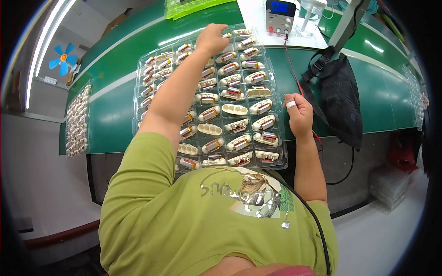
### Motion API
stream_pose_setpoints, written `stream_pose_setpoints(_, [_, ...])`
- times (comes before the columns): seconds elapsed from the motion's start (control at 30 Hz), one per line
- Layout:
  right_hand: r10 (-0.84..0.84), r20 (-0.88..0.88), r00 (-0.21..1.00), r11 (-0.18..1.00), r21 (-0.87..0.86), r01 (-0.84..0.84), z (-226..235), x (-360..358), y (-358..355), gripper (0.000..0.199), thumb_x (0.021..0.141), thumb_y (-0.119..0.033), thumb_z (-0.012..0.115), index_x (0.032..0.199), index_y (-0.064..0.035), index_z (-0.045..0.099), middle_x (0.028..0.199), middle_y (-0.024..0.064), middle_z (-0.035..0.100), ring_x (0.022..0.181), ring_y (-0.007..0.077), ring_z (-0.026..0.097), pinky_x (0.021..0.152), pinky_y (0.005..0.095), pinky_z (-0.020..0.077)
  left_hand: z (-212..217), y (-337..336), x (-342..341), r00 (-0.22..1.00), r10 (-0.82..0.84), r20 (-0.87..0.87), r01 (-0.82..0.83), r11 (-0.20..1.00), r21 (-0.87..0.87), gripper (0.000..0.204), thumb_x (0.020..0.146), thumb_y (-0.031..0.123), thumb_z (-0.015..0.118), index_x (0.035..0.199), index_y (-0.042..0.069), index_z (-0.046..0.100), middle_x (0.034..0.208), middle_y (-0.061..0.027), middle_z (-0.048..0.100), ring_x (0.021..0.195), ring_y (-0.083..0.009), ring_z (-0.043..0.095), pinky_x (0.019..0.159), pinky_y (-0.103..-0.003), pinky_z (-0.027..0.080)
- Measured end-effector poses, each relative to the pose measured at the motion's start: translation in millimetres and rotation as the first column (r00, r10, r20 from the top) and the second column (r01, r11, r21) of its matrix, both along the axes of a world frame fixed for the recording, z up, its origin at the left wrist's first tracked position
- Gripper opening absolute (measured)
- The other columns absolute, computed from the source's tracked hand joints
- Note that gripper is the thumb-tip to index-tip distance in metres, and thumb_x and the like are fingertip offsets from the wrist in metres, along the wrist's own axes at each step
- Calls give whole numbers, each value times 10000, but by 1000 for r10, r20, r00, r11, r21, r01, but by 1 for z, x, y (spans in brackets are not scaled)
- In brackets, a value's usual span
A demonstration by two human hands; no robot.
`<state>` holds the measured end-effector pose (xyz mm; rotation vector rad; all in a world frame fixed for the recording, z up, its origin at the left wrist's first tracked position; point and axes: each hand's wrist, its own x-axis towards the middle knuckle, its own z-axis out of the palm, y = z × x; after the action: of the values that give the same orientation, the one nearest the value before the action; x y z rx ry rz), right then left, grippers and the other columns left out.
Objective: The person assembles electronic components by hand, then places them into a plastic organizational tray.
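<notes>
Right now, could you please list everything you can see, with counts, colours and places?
Tabletop: at least one, green, under tray
Tray: one, clear, centre
Pieces: dozens, cream, in tray
Packs: many, silver, on most pieces
Second batch: many, cream, left edge
Power supply: one, pale, upper right
Container: one, clear, beside supply
Lead: at least one, red, from supply
Bag: one, black, right
Fan: one, blue-orange, upper left
Shirt: one, green, foreground
Left hand: one, over tray's far end
Right hand: one, white-wrapped finger, right of tray
</notes>
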<state>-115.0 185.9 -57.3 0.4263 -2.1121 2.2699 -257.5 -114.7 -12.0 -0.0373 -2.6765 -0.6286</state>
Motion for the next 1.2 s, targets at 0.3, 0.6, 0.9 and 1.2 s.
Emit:
stream_pose_setpoints(0.3, [27, -29, 999, 987, 162, -22, 5, 1, 1, 230, 921, -174, 613, 770, -1, 616, 644, -45, 521, 602, 40, 408, 530, 218, 328, 20, 125, 107, 748, -581, 320, -209, 251, 945, 436, 953, 418, 519, 1115, 27, 623, 1044, -75, 561, 946, -151, 522, 818, -298, 452])
stream_pose_setpoints(0.6, [38, 28, 999, 998, -59, -37, 3, 2, 1, 228, 932, -175, 588, 758, -31, 619, 627, -63, 498, 589, 13, 387, 526, 191, 292, 17, 119, 114, 674, -716, 184, -66, 190, 980, 376, 883, 34, 591, 1249, -32, 532, 1109, -116, 601, 924, -141, 565, 861, -280, 467])
stream_pose_setpoints(0.9, [60, 117, 991, 968, -248, -29, 3, 5, 5, 257, 961, -202, 535, 772, -37, 590, 649, -34, 518, 568, 28, 401, 526, 186, 308, 7, 119, 110, 736, -640, 223, 2, 331, 944, 376, 843, 281, 728, 1050, -5, 599, 842, -41, 628, 684, -100, 600, 615, -247, 521])
stream_pose_setpoints(1.2, [171, 44, 984, 948, -281, -152, 4, 9, 3, 235, 980, -205, 501, 819, -49, 570, 701, -25, 536, 608, 36, 433, 544, 179, 321, 7, 134, 117, 783, -575, 238, 165, 561, 811, 542, 919, 555, 507, 868, 38, 662, 629, 27, 504, 561, -52, 471, 502, -216, 385])
